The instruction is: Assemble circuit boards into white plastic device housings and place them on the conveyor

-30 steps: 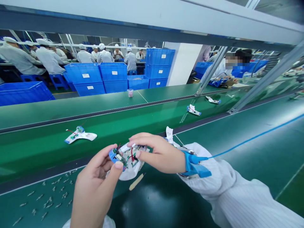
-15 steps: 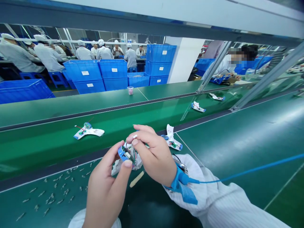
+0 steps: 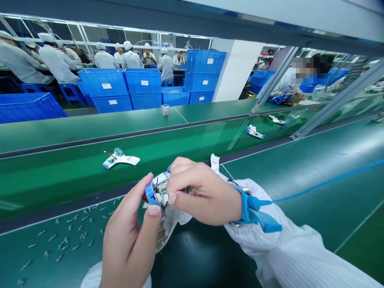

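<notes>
My left hand [image 3: 129,232] is closed around a white gun-shaped housing half with a blue end [image 3: 151,195], thumb in front and fingers behind. Inside it are a green circuit board [image 3: 163,187] and dark wires. My right hand [image 3: 204,194] is pinched against the board, with a small white connector [image 3: 165,199] at the thumb tip, partly hidden by the fingers. A blue wrist strap [image 3: 255,210] circles my right wrist. Just behind that hand lies another white housing [image 3: 215,163], mostly covered.
Many small metal parts [image 3: 64,242] are scattered on the green bench at left. On the green belt lie a housing with wires [image 3: 120,160] and two more [image 3: 255,131] farther right. A small cup [image 3: 165,109] stands beyond. Blue crates [image 3: 142,82] and co-workers are behind.
My right hand has brought the white connector down from above onto the board. The held housing has tilted, showing more of its lower part. Housings on the belt have shifted right.
</notes>
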Tool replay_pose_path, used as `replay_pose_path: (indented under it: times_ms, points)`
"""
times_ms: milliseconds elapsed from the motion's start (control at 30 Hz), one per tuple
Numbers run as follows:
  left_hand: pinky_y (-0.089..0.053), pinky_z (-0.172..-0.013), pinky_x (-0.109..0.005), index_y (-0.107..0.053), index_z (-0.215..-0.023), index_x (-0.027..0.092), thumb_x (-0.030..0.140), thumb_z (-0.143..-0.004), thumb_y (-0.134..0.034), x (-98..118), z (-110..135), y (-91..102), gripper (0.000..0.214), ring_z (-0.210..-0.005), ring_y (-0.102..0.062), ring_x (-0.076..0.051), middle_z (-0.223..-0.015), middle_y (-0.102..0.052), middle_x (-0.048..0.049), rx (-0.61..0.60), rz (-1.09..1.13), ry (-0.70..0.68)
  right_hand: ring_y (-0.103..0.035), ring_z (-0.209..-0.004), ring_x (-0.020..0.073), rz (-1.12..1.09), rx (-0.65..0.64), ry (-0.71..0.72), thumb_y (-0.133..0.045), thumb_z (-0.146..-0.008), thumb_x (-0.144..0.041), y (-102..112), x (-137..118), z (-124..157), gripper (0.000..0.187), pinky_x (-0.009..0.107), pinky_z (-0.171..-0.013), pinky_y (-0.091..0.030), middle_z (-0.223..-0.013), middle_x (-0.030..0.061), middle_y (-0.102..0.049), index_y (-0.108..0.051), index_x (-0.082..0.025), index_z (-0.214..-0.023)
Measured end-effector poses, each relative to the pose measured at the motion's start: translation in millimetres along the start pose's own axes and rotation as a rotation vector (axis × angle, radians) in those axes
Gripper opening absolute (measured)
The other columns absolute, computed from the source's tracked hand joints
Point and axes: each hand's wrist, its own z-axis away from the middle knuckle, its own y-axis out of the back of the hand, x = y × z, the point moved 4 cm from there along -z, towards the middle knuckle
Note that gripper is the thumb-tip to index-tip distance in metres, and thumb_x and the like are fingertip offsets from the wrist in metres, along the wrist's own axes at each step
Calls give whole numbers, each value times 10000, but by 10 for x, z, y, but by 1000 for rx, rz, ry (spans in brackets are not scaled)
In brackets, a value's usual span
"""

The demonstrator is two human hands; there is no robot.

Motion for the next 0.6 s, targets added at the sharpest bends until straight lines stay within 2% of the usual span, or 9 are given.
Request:
replay_pose_path:
  times_ms: [267, 433, 600]
  points:
    - [-499, -760, -275, -640, -1148, 307, 488, -844, -518, 9, 32, -1, 374, -1000, -627, -226, -1119, -673, 1, -68, 131, -42, -400, -538, 78, 69, -162, -26, -438, -749, -50, 7, -97, -44, 263, 244, -752, -367, -494, -44, -465, -428, -166, -513]
    - [-504, -686, -244, -633, -1150, 337, 489, -831, -546, 9, 34, 8, 364, -920, -652, -198, -1107, -679, 15, -72, 180, -11, -397, -542, 72, 54, -190, -33, -446, -740, -29, 25, -109, -67, 306, 238, -742, -365, -498, -35, -470, -364, -163, -478]
    - [-520, -700, -269, -643, -1150, 277, 514, -824, -536, 18, 30, 15, 417, -993, -636, -245, -1132, -670, -24, -71, 122, -16, -380, -532, 73, 86, -215, -67, -451, -735, -22, 23, -92, -73, 311, 243, -706, -361, -490, -40, -458, -360, -166, -474]
